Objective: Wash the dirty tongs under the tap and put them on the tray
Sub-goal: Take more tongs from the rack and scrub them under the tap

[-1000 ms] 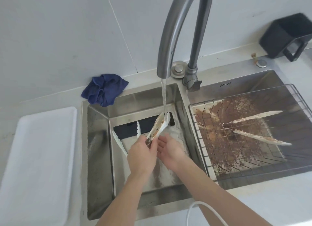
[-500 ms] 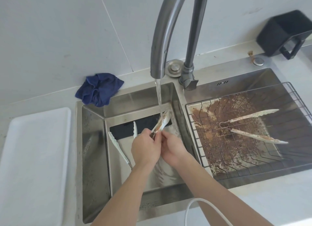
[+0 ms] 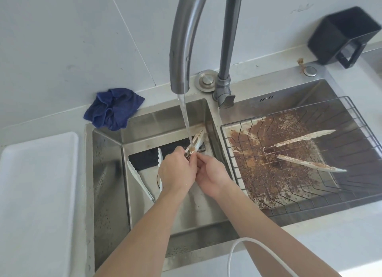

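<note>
Water runs from the grey tap onto a pair of dirty white tongs held over the left sink basin. My left hand grips the tongs' handle end, and my right hand pinches them just beside it. The tongs' tips point up and away under the stream. A second pair of white tongs lies in the left basin, partly hidden by my left hand. A third, dirt-stained pair lies open on the wire rack over the right basin. The white tray sits on the counter at the left.
A crumpled blue cloth lies behind the left basin. A black square container stands at the back right. Brown grime covers the board under the rack. A white cable loops at the front edge.
Both hands have shifted slightly up the tongs toward the stream. The view has moved a little to the right and closer.
</note>
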